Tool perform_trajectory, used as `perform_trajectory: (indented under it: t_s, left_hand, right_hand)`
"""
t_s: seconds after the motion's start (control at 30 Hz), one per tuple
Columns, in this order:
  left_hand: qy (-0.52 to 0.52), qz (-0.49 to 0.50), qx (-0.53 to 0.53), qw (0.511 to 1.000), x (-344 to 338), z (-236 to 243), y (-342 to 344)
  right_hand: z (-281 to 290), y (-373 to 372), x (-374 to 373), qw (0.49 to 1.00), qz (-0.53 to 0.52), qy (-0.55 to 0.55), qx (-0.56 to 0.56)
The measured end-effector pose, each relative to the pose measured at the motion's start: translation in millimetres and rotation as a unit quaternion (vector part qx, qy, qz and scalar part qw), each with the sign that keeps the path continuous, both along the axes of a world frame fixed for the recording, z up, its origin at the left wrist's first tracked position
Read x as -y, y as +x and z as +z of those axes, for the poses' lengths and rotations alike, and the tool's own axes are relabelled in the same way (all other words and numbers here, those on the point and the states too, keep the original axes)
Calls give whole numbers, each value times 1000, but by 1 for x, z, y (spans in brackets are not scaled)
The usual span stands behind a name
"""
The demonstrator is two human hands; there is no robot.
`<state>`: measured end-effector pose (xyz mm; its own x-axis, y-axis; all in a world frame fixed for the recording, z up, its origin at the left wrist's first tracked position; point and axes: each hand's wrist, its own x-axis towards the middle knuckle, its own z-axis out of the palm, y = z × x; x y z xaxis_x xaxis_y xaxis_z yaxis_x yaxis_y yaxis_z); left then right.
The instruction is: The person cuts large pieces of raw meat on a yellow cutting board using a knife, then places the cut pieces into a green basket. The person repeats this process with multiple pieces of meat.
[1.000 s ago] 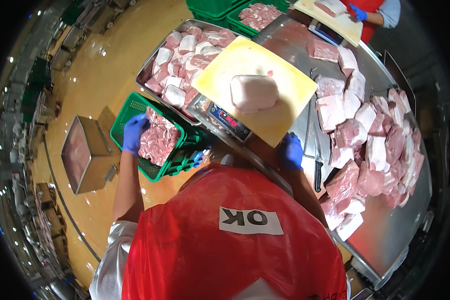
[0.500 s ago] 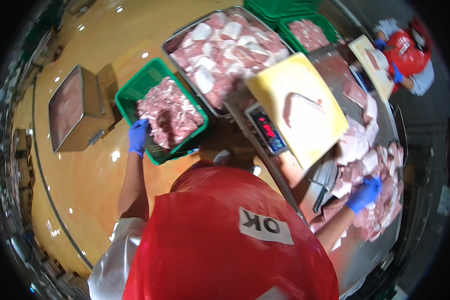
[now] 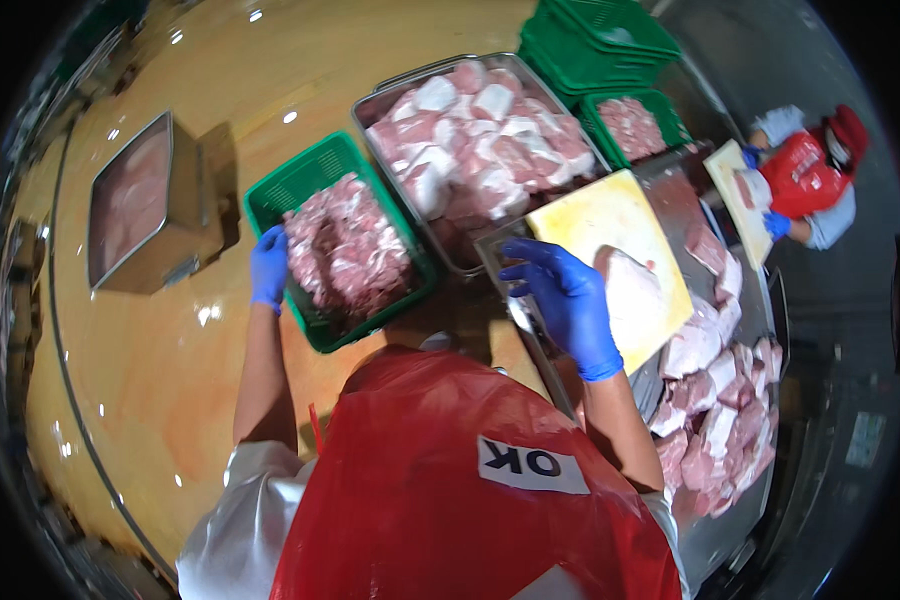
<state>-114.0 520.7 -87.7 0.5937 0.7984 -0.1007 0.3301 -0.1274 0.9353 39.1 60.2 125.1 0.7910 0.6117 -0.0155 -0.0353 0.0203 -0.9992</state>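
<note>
My left hand (image 3: 268, 265), in a blue glove, is closed on the left rim of a green crate (image 3: 374, 200) heaped with meat trimmings (image 3: 348, 240). My right hand (image 3: 560, 300), also gloved in blue, hovers over the scale's left part with fingers bent but apart, nothing visible in them; it hides most of the scale. Beside it a large block of pale meat (image 3: 635, 300) lies on a yellow cutting board (image 3: 605, 205). Behind the crate is a steel tray (image 3: 375, 100) piled with meat chunks (image 3: 490, 150).
A steel bin of meat (image 3: 155, 255) stands on the floor at left. Cut pieces (image 3: 720, 430) cover the steel table's right part. Green crates (image 3: 595, 40) are stacked at the back. A co-worker (image 3: 810, 180) in a red apron works at another board (image 3: 730, 205) at right.
My right hand was reaching into the meat pieces at right half a second ago and has moved left to the board's edge, fingers spread. My left hand stays at the crate.
</note>
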Motion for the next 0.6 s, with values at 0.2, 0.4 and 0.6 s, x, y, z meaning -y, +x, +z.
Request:
perform_trajectory:
  t_s: [0.2, 0.4, 0.6]
  left_hand:
    - [5, -70, 47, 996, -5, -44, 41]
    - [133, -307, 107, 936, 176, 5, 169]
    - [320, -566, 273, 709, 393, 131, 232]
  right_hand:
    - [-19, -12, 59, 901, -9, -311, 301]
    - [-47, -63, 159, 912, -214, -335, 100]
    - [-63, -95, 230, 853, -346, -373, 114]
